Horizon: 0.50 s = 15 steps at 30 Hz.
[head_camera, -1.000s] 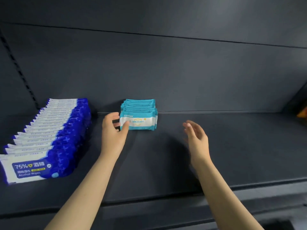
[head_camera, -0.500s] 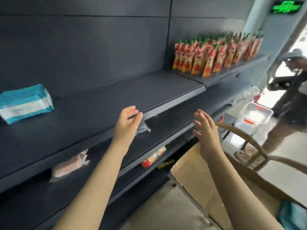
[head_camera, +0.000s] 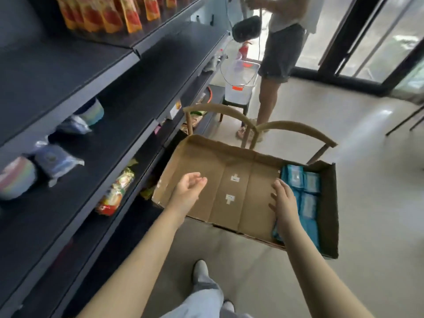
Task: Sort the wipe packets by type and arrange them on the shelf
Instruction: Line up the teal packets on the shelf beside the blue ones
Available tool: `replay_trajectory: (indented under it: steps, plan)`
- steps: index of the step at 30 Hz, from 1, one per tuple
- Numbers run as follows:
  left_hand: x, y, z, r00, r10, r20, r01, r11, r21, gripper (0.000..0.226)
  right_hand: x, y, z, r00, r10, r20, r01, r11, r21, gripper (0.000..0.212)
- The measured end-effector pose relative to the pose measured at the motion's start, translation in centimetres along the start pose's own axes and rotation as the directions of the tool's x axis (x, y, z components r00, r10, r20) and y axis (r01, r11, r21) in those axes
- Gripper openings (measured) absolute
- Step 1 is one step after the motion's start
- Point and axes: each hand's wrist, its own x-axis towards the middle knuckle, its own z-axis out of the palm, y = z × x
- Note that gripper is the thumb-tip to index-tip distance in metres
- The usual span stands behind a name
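A shallow cardboard box [head_camera: 215, 166] rests on a wooden chair [head_camera: 296, 129] to my right of the shelves. Several teal wipe packets [head_camera: 308, 191] lie at the box's right end. My right hand [head_camera: 283, 200] hovers palm down over the box floor, right beside the packets, fingers spread, holding nothing. My left hand [head_camera: 187, 192] hangs open above the box's left part, also empty. The dark shelf [head_camera: 75, 74] runs along the left side; the sorted packets on it are out of view.
Lower shelves hold wrapped packages [head_camera: 57, 161], a snack bag [head_camera: 114, 193] and orange-red pouches [head_camera: 103, 14] on top. Another person [head_camera: 280, 56] stands beyond the chair beside a white bucket [head_camera: 241, 86]. My shoe [head_camera: 200, 271] is on the pale floor below.
My view has swung from the shelf with the blue and teal packets down and right to the box. Both hands left the shelf and now hover over the box.
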Motion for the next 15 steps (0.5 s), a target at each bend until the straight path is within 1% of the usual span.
replay_trajectory:
  steps: [3,6,9,12,15]
  plan:
    - [2.3,-1.9,3.6,0.990,-0.098,0.106,0.095,0.995,0.038,0.029,2.5,2.9,-2.8,0.989,0.108,-0.106,-0.108,0.994,-0.003,0.042]
    - [4.5,-4.0,6.8,0.965,-0.196,0.173,0.187,0.980,0.066,0.025,4.9,5.5,-5.3,0.958,0.201,-0.205,-0.199,0.980,0.034,0.042]
    - [6.6,-5.6,9.6,0.933,-0.275,0.231,0.249,0.959,0.136,0.016,7.0,7.7,-7.6,0.922,0.284,-0.263,-0.269,0.959,0.092,0.042]
    - [8.5,-7.3,12.8,0.901,-0.342,0.268,0.289,0.933,0.216,0.021,9.5,10.0,-10.2,0.886,0.358,-0.295,-0.342,0.934,0.106,0.043]
    - [9.8,-9.5,16.2,0.874,-0.401,0.275,0.319,0.899,0.299,0.027,12.6,12.5,-13.1,0.847,0.425,-0.320,-0.417,0.904,0.097,0.041]
